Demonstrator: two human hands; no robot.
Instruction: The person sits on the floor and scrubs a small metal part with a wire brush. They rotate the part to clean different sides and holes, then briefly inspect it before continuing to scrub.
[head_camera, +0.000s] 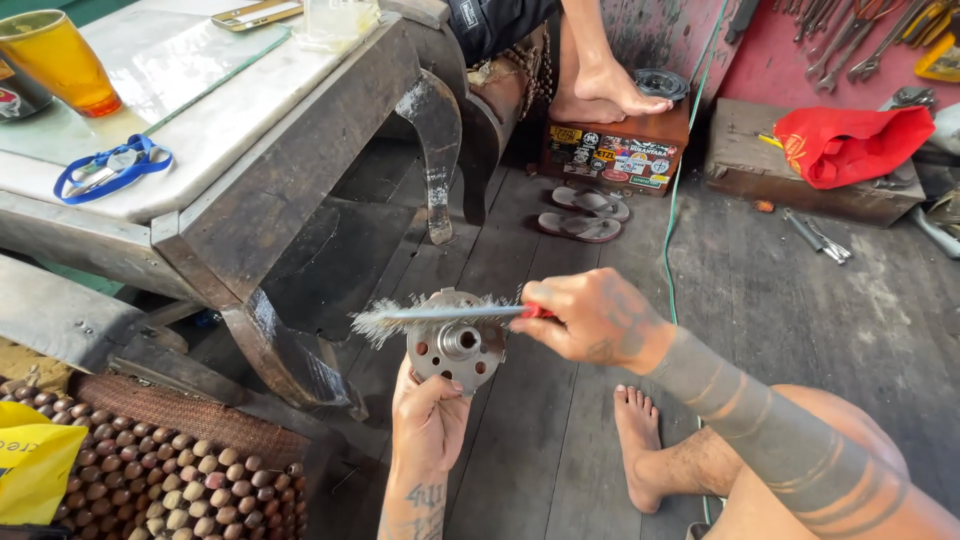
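Your left hand (428, 420) covers the lower rim of the round grey metal hub with bolt holes (457, 350), and its forearm runs off the bottom edge. The bristles of the thin wire brush (440, 314) blur at their left end, and its red handle is almost wholly buried in your right hand (590, 318). The amber plastic cup (55, 60) is cut by the left edge. Another person's bare foot (612, 92) rests on a sticker-covered box (615, 155); their body leaves the top edge. Tools on the red wall (850, 35) are too small to identify.
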